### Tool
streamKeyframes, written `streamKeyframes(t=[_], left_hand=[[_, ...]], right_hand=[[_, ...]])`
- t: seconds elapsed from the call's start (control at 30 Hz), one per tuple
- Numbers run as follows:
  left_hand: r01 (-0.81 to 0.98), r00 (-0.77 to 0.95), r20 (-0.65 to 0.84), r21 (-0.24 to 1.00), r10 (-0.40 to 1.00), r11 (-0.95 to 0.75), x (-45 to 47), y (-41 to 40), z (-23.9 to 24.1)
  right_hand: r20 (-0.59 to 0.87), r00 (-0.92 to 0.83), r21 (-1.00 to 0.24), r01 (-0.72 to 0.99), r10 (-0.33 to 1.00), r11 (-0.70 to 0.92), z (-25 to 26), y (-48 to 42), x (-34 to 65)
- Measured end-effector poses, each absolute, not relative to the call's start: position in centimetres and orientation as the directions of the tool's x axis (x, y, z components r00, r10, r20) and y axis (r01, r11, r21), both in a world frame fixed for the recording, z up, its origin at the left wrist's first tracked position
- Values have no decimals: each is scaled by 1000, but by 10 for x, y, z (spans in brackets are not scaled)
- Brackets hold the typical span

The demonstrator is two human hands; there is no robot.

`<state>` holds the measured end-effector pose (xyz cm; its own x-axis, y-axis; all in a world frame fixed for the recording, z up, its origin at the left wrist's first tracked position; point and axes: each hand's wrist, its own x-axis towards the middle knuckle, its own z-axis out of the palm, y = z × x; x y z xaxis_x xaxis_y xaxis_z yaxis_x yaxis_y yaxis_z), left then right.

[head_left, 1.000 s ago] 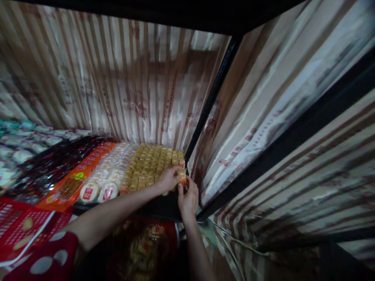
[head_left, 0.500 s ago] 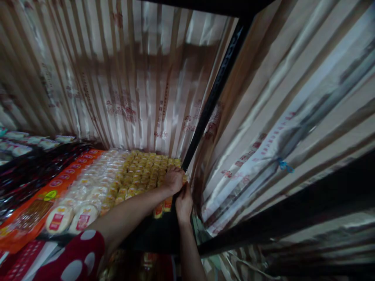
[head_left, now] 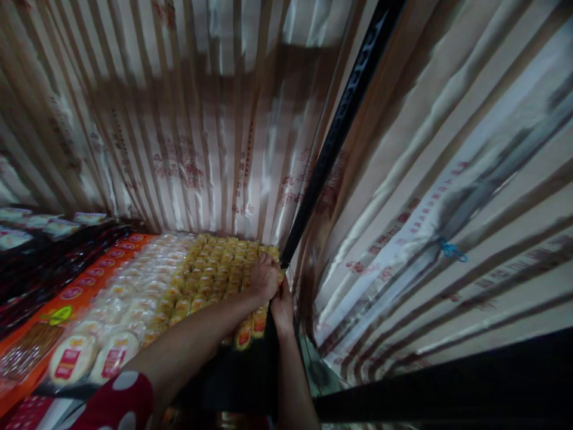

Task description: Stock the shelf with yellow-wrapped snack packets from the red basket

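At the right end of the shelf, my left hand (head_left: 265,278) and my right hand (head_left: 282,307) meet beside the black corner post. Both are closed, fingertips close together. A bit of a small yellow-wrapped packet (head_left: 281,277) shows between them; most of it is hidden by the fingers. Several rows of yellow-wrapped snack packets (head_left: 210,263) lie just left of my hands. In front, two end packets (head_left: 244,334) with red-orange labels stick out below my left wrist.
The black post (head_left: 333,143) rises beside my hands. Pleated printed sheeting (head_left: 192,119) hangs behind and to the right, tied with a blue string (head_left: 453,251). Leftward lie clear-wrapped round white cakes (head_left: 74,358), orange bags (head_left: 85,280) and dark shiny packets (head_left: 40,292).
The view has shifted slightly, so the blue tie sits farther right and the cakes farther left. My hands stay together at the shelf corner, the right a little higher.
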<state>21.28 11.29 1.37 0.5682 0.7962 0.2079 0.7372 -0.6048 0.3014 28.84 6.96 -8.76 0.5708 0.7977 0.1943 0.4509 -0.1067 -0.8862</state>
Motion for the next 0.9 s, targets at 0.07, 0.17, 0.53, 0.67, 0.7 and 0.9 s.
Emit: streamKeyframes(t=[0.07, 0.17, 0.53, 0.67, 0.7, 0.9], left_hand=[[742, 563, 208, 299, 800, -600, 211, 115, 14], [755, 551, 221, 281, 805, -593, 207, 118, 12], [780, 529, 166, 291, 832, -554, 211, 127, 5], [764, 545, 152, 314, 825, -563, 212, 126, 8], [759, 550, 153, 317, 821, -568, 212, 126, 9], [769, 548, 143, 302, 824, -563, 212, 123, 14]], right_hand=[[195, 546, -893, 442, 815, -83, -90, 71, 287], [244, 552, -878, 475, 797, -60, -93, 73, 288], [143, 541, -955, 296, 829, -28, -88, 80, 296], [60, 603, -982, 178, 795, -61, -81, 80, 294], [39, 590, -986, 153, 806, -64, -80, 80, 294], [118, 560, -965, 261, 820, -39, -80, 82, 292]])
